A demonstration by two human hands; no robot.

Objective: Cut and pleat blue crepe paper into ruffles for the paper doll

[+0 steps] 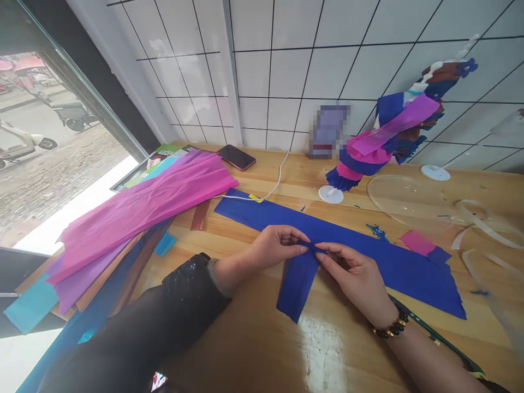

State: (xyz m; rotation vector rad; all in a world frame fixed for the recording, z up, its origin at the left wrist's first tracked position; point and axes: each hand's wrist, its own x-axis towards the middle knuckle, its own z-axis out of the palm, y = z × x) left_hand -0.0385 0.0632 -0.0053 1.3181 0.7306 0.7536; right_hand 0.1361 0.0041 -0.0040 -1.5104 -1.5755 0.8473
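Fingers of the left hand (272,244) and right hand (354,275) are both pinching one end of a strip mid-frame. Biggest first: the long blue crepe-paper sheet (401,267) slants from center-left to lower right, its middle partly covered by hands. The short blue crepe-paper strip (298,286) runs steeply, loose end pointing down and slightly left; fingertips mostly hide its pinched end.

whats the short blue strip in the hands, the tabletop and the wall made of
Short blue strip: probably matte crepe paper, thin and creased. Tabletop: glossy wood or wood-look laminate, with grain and reflections. Wall: seemingly glazed tile, shiny between dark grid lines.
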